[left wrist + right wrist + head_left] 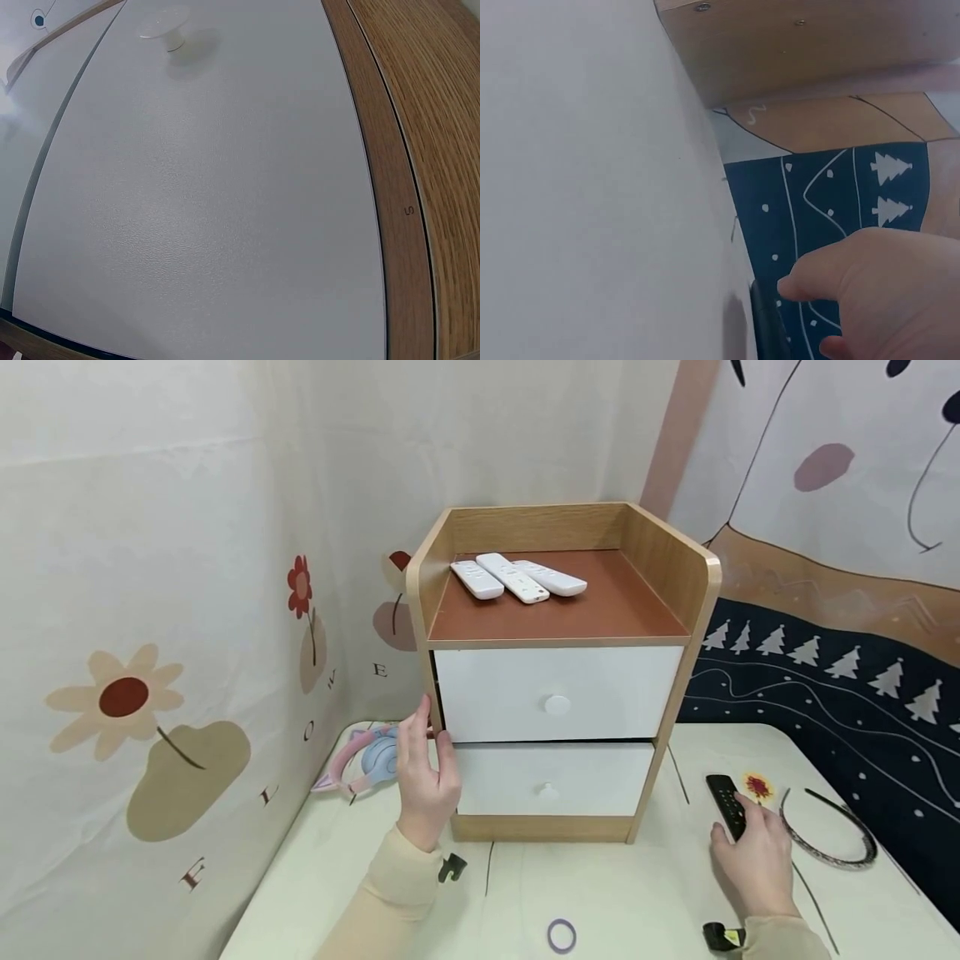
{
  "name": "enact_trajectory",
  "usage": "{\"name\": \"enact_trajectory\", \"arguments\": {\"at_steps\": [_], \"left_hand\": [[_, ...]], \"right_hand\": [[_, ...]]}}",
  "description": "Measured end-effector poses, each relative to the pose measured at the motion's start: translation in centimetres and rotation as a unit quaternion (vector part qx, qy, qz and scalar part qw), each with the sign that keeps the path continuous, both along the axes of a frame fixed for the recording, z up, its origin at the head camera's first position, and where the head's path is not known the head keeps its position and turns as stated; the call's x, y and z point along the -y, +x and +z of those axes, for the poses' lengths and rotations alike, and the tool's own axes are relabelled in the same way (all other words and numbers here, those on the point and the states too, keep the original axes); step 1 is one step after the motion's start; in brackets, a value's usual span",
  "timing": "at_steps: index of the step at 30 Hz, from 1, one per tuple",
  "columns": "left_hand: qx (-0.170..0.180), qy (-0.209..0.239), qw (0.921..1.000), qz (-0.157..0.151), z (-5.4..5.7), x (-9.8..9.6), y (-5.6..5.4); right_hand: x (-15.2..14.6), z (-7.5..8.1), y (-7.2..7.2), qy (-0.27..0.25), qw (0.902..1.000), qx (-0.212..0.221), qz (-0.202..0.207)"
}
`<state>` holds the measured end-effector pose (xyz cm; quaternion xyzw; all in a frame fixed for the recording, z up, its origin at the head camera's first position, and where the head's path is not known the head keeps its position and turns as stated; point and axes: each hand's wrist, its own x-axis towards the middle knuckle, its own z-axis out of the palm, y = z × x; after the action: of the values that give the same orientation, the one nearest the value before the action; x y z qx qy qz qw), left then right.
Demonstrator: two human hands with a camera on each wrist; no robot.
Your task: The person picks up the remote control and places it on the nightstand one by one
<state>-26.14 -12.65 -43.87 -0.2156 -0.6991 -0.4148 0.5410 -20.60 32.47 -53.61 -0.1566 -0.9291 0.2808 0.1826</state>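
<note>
My left hand [429,781] is held upright at the left front edge of a small wooden cabinet [543,828]. Its fingers are extended, with the fingertips close to the side panel and the white upper drawer [495,697]. The left wrist view is filled by a white drawer front [225,195] with a round knob [166,24]; no hand shows there. On the right, my right hand [759,860] reaches over the lower end of a black remote control [723,797] on the table. One finger lies at the remote's edge, and the thumb stands apart from it.
Several white remotes [512,578] lie on the cabinet's brown top shelf. Pink and blue headphones [378,756] sit behind my left hand. A dark hoop [832,860] and a flower-shaped piece [758,787] lie by the right hand. A purple ring [551,945] is in front.
</note>
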Motion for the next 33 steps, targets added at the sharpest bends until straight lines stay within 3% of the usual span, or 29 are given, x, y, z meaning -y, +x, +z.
{"name": "enact_trajectory", "arguments": {"at_steps": [10, 16, 24, 33], "left_hand": [[0.007, -0.001, 1.0000, -0.002, 0.07, -0.10, 0.12], [0.002, 0.000, 1.0000, -0.004, 0.05, -0.07, -0.04], [-0.001, -0.001, 1.0000, -0.005, 0.09, -0.06, -0.03], [0.007, 0.001, 1.0000, -0.003, 0.02, -0.11, 0.06]], "right_hand": [[-0.90, -0.62, 0.04, 0.016, 0.9982, 0.058, -0.001], [-1.00, -0.49, 0.03, 0.036, 0.9970, 0.068, -0.009], [-1.01, -0.14, -0.04, 0.063, 0.9910, 0.117, -0.012], [-0.89, 0.15, 0.02, 0.052, 0.9930, 0.105, -0.014]]}}
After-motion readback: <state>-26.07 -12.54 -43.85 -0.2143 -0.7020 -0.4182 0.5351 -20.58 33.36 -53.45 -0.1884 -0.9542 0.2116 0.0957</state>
